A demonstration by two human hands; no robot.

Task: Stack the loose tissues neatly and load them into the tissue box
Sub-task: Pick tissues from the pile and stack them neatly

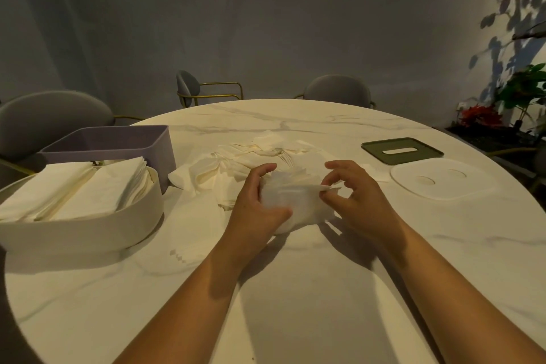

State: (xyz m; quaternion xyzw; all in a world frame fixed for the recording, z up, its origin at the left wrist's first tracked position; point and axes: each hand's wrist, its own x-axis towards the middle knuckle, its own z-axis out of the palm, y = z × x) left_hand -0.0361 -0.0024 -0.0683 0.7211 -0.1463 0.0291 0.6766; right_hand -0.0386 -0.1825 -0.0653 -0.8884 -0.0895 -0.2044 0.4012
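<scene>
While the left hand [260,204] and right hand [351,195] square up a tissue bundle [292,201] just above the marble table [295,289], the loose tissues [260,162] lie heaped right behind it.

Left fingers and thumb curl round the bundle's near end, likely to steady it, while the right thumb and forefinger pinch a thin, floppy edge, probably to pull it flat; the other right fingers hang loosely bent. The sheets look soft, cream-white and creased. At the left, the rounded cream tissue box [82,227] holds a tidy stack of folded tissues [74,189] rising above its rim, with a boxy lilac container [118,139] behind it. A green slotted lid [401,151] and a smooth white lid [443,180] lie off to the right, seemingly set aside to keep the boxes open for loading.
</scene>
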